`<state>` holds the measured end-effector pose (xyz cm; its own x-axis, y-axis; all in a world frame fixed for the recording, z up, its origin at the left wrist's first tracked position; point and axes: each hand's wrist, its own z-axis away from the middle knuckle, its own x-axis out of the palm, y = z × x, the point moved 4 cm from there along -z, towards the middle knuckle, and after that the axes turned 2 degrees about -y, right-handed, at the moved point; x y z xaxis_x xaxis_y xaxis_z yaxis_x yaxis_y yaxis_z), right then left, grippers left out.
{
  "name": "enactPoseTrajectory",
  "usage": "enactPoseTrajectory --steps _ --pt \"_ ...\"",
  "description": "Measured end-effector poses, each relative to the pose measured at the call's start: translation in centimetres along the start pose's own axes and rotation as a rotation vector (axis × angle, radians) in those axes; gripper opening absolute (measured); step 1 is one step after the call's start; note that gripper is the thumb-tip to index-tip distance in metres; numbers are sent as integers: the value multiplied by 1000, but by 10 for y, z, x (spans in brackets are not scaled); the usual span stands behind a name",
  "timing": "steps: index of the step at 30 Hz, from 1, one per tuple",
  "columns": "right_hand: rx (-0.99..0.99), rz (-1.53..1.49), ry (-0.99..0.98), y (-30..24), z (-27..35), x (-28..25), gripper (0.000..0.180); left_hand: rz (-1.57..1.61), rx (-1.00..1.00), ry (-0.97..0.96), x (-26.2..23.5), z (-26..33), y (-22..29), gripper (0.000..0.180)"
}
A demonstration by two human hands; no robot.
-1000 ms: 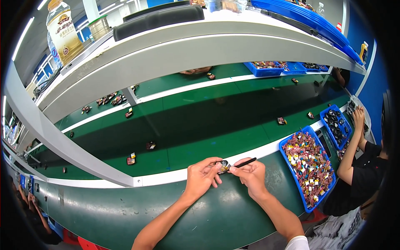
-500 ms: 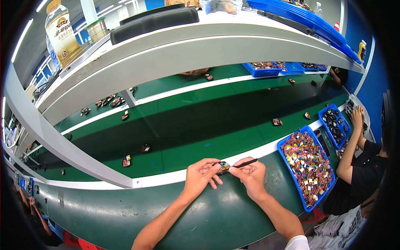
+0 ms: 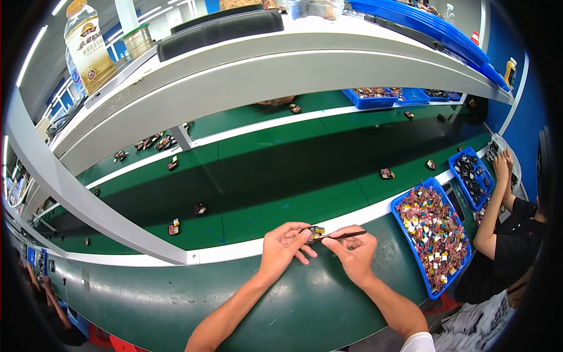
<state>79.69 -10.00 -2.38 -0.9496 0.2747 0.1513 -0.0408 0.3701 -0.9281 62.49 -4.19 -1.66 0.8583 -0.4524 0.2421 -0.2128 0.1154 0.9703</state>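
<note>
My left hand (image 3: 284, 249) is closed on a small black part with a yellow piece (image 3: 317, 230) on it, pinched between thumb and fingers over the near edge of the belt. In my right hand (image 3: 354, 252), a slim black pen-like tool (image 3: 349, 234), perhaps tweezers, lies nearly level. Its tip points left and meets the small part or sits right beside it; which of these, I cannot tell. My fingers partly cover both things.
Small dark assemblies (image 3: 174, 227) lie scattered on the green belt (image 3: 264, 205). To my right a blue tray (image 3: 431, 293) is heaped with small coloured parts, beside a smaller blue tray (image 3: 489, 183) of black pieces. A co-worker (image 3: 522, 229) sits there. A grey shelf (image 3: 281, 73) spans overhead.
The tool in my right hand has tipped from a slant to nearly level, and the small part has turned slightly. Assemblies on the belt have shifted a little left.
</note>
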Motion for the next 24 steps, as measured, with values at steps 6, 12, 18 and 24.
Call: enactPoseTrajectory --steps 6,12,18,24 --pt "-22 24 -1 -2 0 1 13 28 -29 -2 0 1 -3 29" --pt "-41 62 -2 0 1 0 13 16 -6 21 0 1 -1 29" --pt "-71 113 -11 -4 2 2 14 3 27 37 -1 1 1 28" --pt "-99 137 -6 -3 4 5 13 3 34 31 -4 2 0 27"
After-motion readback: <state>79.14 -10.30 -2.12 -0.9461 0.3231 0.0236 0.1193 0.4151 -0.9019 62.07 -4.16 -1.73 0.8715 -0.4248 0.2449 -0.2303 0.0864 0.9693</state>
